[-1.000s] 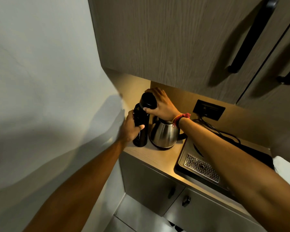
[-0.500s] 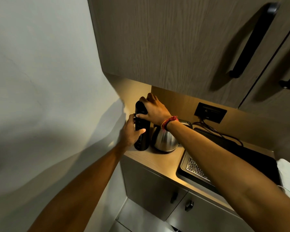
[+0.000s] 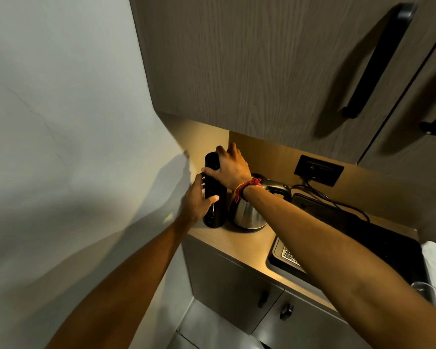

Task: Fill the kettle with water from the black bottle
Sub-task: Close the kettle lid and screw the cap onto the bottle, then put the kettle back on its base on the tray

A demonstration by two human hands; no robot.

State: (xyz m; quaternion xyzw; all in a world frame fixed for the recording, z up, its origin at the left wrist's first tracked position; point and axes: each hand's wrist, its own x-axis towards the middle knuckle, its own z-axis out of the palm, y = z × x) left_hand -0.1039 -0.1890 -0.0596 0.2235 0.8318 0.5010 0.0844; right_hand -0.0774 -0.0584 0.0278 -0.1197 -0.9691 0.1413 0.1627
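A tall black bottle point(image 3: 214, 210) stands upright on the wooden counter point(image 3: 239, 244), close to the left wall. My left hand point(image 3: 196, 200) wraps around its middle from the left. My right hand point(image 3: 229, 167) grips the bottle's top, covering the cap. Just right of the bottle sits a shiny steel kettle point(image 3: 249, 214) with a black handle; my right wrist, with a red thread band, hides the kettle's upper part and lid.
A black tray point(image 3: 388, 245) with a metal grate lies on the counter to the right. A wall socket point(image 3: 318, 170) with cables is behind the kettle. Overhead cabinets point(image 3: 275, 66) hang low above the counter. Lower cabinet doors point(image 3: 237, 290) are shut.
My right hand has turned on the bottle's top, thumb now further down its left side. The camera view has drifted, and the bottle has stayed standing on the counter.
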